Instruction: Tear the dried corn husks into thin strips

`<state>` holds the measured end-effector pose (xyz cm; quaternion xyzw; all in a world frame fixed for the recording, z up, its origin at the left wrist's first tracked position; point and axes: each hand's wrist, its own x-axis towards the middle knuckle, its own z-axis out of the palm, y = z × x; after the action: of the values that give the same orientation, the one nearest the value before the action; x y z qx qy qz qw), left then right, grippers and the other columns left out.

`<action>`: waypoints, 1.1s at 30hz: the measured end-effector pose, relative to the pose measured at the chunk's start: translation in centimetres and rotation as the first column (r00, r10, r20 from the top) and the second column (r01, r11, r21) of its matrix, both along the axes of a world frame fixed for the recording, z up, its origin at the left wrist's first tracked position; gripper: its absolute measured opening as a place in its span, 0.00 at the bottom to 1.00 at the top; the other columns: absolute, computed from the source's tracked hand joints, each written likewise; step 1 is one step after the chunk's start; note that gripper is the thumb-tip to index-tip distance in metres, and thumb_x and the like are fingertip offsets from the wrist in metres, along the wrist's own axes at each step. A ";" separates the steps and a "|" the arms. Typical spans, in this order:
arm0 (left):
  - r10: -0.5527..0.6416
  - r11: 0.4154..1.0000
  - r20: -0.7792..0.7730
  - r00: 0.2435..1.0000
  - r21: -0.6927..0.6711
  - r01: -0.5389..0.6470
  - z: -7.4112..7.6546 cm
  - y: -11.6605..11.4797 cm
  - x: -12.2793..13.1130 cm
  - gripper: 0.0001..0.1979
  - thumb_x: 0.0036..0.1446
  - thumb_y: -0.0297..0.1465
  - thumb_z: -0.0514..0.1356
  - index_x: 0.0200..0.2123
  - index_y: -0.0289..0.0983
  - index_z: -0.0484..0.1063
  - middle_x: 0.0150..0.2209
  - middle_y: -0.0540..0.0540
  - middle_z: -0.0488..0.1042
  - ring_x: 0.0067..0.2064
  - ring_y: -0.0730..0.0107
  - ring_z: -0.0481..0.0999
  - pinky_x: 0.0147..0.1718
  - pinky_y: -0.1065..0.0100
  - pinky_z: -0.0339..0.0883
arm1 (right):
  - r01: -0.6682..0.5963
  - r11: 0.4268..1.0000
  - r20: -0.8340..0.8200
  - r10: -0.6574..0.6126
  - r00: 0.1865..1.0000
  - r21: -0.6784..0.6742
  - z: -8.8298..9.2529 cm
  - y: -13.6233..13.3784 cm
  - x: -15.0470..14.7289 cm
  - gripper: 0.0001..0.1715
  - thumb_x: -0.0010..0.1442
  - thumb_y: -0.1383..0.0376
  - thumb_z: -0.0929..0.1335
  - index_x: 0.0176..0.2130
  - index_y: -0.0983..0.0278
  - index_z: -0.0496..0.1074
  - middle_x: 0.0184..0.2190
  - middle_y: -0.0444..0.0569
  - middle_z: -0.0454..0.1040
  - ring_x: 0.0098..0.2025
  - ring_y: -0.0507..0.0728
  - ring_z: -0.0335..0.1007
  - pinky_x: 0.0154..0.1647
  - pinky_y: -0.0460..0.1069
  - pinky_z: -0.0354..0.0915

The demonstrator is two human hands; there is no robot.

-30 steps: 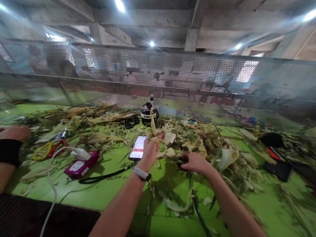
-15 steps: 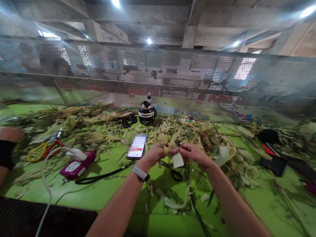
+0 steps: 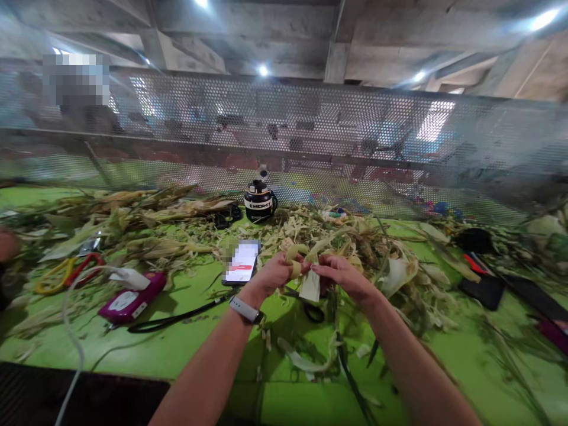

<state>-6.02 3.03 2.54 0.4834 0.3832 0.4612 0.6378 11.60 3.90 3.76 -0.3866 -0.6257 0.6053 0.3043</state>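
Now clamping a pale husk strip (image 3: 309, 288) in both hands: gripping a curled band of it within the bent fingers of the left hand (image 3: 277, 273), pinching it between thumb and fingertips of the right hand (image 3: 344, 273). Letting its flat end hang just below the fingertips. A second ago, working well apart: holding husk up beside the phone (image 3: 243, 263) with the left, touching down at the black looped handle (image 3: 314, 312) with the right. Since then, brought close together, leaving that loop uncovered on the green table (image 3: 195, 349), just below the fingers. Compared with half a second ago, pinching in much the same way, but with the flat end hanging slightly nearer the left fingers. Unmoved on the table: to the left of the fingers, the phone and, farther left, the purple box (image 3: 132, 299); beyond them, the husk heap (image 3: 355, 236). Showing less than before, well left of the fingers: another person's hand (image 3: 7, 244).
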 end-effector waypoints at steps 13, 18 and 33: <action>-0.023 0.992 -0.264 0.964 0.116 0.056 0.2 0.2 -0.8 0.08 0.40 0.31 0.63 0.24 0.33 0.69 0.21 0.53 0.65 0.23 0.78 0.60 0.24 0.74 0.54 | 0.001 0.999 0.075 -0.004 0.997 0.044 0.2 0.2 0.2 0.16 0.49 0.57 0.69 0.23 0.65 0.62 0.16 0.38 0.65 0.18 0.47 0.61 0.18 0.42 0.53; -0.093 0.982 -0.257 0.962 0.135 0.131 0.1 0.2 -0.5 0.08 0.40 0.31 0.63 0.22 0.34 0.66 0.21 0.54 0.63 0.24 0.79 0.59 0.23 0.75 0.53 | -0.051 0.996 0.142 0.040 0.989 0.075 0.1 0.3 0.2 0.19 0.50 0.52 0.69 0.26 0.66 0.66 0.17 0.40 0.66 0.18 0.47 0.62 0.17 0.43 0.53; -0.036 0.940 -0.442 0.896 0.290 0.181 -0.9 0.8 -0.9 0.07 0.44 0.30 0.57 0.28 0.34 0.71 0.25 0.52 0.68 0.29 0.73 0.64 0.30 0.72 0.60 | -0.172 0.944 0.297 0.085 0.951 0.281 -0.3 0.7 0.7 0.09 0.55 0.63 0.64 0.30 0.66 0.69 0.23 0.43 0.67 0.22 0.49 0.64 0.24 0.44 0.64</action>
<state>-6.96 3.80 1.67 0.6923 0.4053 0.3628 0.4743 12.30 4.61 3.48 -0.3751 -0.7722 0.4595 0.2277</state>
